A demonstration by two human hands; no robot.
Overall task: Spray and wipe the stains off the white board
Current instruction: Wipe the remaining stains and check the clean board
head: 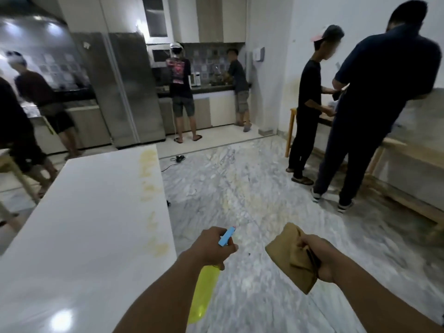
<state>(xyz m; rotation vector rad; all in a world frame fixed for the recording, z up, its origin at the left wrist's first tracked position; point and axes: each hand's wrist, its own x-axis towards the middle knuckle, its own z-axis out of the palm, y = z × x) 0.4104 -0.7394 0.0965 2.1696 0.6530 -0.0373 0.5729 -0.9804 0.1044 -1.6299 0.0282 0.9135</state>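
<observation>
The white board (79,227) lies flat like a tabletop on my left, stretching away from me. Yellowish stains (151,186) run in a line along its right edge, from the far corner to a patch near me. My left hand (211,246) grips a spray bottle (204,292) with a yellow body and a blue nozzle, held over the floor just right of the board. My right hand (322,258) holds a folded brown cloth (290,255) further right, also over the floor.
Marble floor (252,188) fills the middle, with a black cable (175,162) lying near the board's far corner. Two people (341,111) stand at a wooden table on the right. Others stand at the kitchen counter and beside a steel fridge (125,92) at the back.
</observation>
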